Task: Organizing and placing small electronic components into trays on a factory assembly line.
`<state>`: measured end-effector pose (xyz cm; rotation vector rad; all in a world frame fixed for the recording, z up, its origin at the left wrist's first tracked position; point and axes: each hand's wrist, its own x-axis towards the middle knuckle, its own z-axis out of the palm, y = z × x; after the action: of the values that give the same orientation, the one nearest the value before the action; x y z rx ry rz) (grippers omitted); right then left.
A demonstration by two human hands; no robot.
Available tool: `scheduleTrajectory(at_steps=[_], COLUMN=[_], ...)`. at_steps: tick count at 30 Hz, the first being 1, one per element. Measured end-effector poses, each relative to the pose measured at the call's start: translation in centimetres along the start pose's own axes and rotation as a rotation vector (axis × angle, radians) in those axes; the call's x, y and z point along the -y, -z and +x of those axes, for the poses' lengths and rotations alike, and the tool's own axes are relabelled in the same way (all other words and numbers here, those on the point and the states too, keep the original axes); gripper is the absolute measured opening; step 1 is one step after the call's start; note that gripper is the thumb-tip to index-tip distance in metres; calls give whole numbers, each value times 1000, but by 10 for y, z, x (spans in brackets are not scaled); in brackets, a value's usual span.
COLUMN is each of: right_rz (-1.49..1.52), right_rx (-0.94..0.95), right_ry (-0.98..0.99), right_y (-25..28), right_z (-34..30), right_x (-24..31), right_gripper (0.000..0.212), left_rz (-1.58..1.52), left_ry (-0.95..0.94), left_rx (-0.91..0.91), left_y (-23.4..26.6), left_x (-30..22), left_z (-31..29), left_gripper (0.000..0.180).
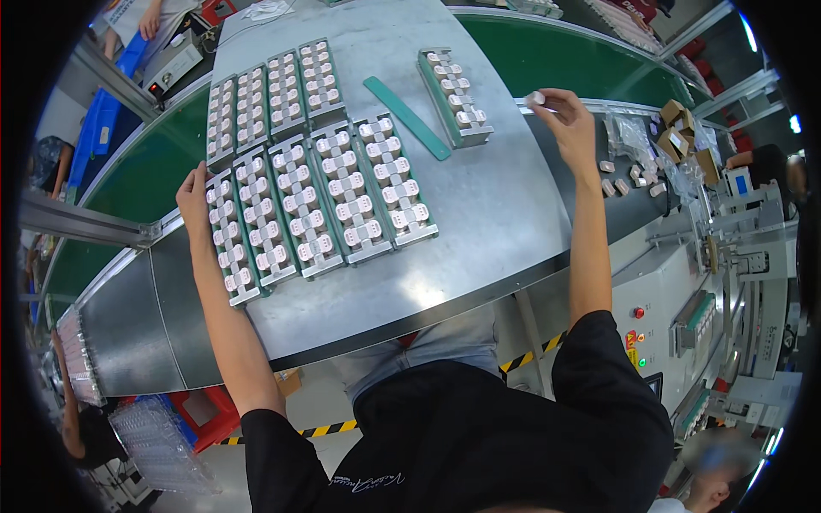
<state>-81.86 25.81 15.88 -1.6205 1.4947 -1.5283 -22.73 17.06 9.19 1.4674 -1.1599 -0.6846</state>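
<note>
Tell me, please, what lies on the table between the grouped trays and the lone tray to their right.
In the head view, a flat green strip lies diagonally between them.

A metal table [487,214] stands beside a green belt [581,68], above pale floor [321,398] with striped tape [335,429].

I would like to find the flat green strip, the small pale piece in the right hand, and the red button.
Flat green strip [406,118], head view: middle of its upper face.
Small pale piece [534,98], head view: its visible side.
Red button [639,313], head view: its cap.
</note>
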Motion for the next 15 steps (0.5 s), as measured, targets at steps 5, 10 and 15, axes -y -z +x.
scheduleTrajectory(at_steps=[5,10,15], right_rz=[-157,-212,-165], right_rx=[140,291,329], right_ry=[16,39,-27], right_y=[-44,-53,-61], right_z=[16,28,26], right_x=[9,11,-2], right_gripper=[23,23,28], left_rz=[-21,-12,-14], left_ry=[3,14,7], left_rx=[27,10,22], left_y=[0,-3,1], left_x=[1,-3,-6], left_z=[0,-2,-4], left_gripper=[35,35,35])
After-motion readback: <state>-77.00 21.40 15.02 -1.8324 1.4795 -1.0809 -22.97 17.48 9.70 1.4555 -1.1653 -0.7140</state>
